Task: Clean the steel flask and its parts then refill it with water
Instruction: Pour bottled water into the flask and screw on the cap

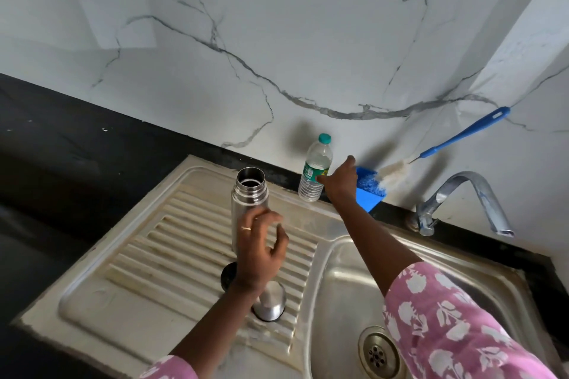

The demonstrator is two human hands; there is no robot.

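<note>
We stand at the refill end of the job, as far as we can judge. The steel flask stands upright and uncapped on the ribbed drainboard of the sink, its mouth open to us. Our left hand hovers right against its lower body, the grip spread with fingers loosely bent; whether they touch the steel we cannot tell. Two parts lie on the drainboard nearer to us: the steel cup mouth-down, and a black stopper partly hidden behind the left wrist.

Our right hand reaches out to the water bottle, which stands capped at the back edge of the sink, against the black tabletop. The fingers meet the bottle's label side, but the grip is seen from behind, so we cannot tell if it has closed round it.

The bottle brush leans idle on the wall over a blue holder, and the tap runs nothing, which suggests washing is over. Left to do: uncap, pour, then fit the stopper and cup.
</note>
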